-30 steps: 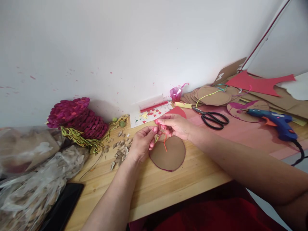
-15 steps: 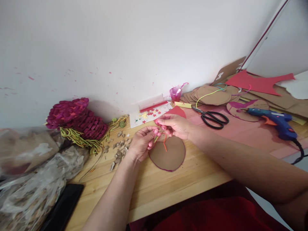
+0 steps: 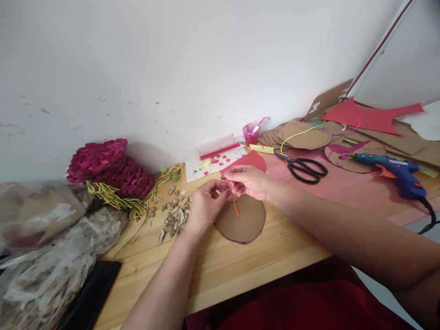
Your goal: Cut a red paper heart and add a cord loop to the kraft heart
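Above a round cardboard disc with a purple edge, both my hands meet fingertip to fingertip. My left hand is closed in a pinch on a thin string, mostly hidden by the fingers. Pinched as well, my right hand grips the same string from the other side. A short orange end of the string hangs down over the disc. Behind the right hand lies a piece of red paper. Loose brown shell-like pieces are scattered left of my left hand.
Black-handled scissors and a blue glue gun lie on the right, before stacked cardboard. A purple-stained cup and star-covered paper are at the back. Left are magenta scaly pieces, a plastic bag and a black phone-like slab.
My left hand has turned inward slightly, its thumb and fingers drawing nearer the right fingertips. The right hand has shifted little. The orange end still hangs over the disc.
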### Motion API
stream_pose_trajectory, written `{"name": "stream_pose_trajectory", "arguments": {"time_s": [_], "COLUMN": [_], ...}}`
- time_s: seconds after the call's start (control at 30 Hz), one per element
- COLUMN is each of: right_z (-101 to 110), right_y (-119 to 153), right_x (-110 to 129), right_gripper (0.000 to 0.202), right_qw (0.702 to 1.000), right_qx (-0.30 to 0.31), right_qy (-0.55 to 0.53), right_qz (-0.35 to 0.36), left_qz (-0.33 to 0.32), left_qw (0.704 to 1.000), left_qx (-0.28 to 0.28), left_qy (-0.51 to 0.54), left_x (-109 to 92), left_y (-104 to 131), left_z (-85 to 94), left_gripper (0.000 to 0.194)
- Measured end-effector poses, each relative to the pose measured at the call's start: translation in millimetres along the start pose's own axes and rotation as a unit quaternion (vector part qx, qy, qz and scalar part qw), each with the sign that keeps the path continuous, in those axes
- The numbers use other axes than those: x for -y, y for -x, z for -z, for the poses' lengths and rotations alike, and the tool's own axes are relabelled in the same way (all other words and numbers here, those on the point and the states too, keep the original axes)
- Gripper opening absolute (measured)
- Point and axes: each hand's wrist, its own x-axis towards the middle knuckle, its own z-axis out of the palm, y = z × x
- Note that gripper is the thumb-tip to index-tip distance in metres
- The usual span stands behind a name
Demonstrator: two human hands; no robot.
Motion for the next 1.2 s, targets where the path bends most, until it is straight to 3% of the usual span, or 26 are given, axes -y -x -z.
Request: {"name": "stream_pose_trajectory", "arguments": {"time_s": [0.17, 0.33, 0.47, 0.57, 0.77, 0.9, 1.1, 1.2], "right_z": [0, -3, -2, 1, 3, 3, 7, 8], "right_y": [-2, 2, 5, 6, 9, 10, 12, 13], "right_x": [-6, -5, 2, 6, 6, 3, 8, 13], "right_gripper": [0.015, 0.012, 0.015, 0.015, 0.019, 0.022, 0.027, 0.026], "right_qw": [0.999, 0.997, 0.996, 0.997, 0.992, 0.989, 0.975, 0.985], "right_qx": [0.032, 0.045, 0.061, 0.055, 0.128, 0.142, 0.2, 0.128], "right_qy": [-0.044, -0.056, -0.062, -0.053, 0.001, 0.032, 0.095, 0.101], "right_qz": [0.004, -0.007, -0.006, 0.002, 0.024, 0.035, 0.024, 0.056], "left_qz": [-0.079, -0.108, -0.074, -0.022, 0.097, 0.131, 0.12, 0.106], "left_qw": [0.994, 0.989, 0.994, 0.991, 0.94, 0.924, 0.924, 0.928], "left_qx": [-0.048, -0.072, -0.073, -0.072, -0.066, -0.063, -0.055, -0.054], "left_qy": [-0.063, -0.07, -0.028, 0.106, 0.319, 0.354, 0.359, 0.353], "left_x": [-7, -11, -10, -11, -15, -16, -15, -15], "left_y": [2, 3, 3, 0, -6, -8, -9, -9], "left_z": [-1.0, -0.8, -1.4, 0.0, 7.7, 10.9, 12.5, 12.8], "left_gripper": [0.009, 0.015, 0.007, 0.012, 0.035, 0.038, 0.035, 0.032]}}
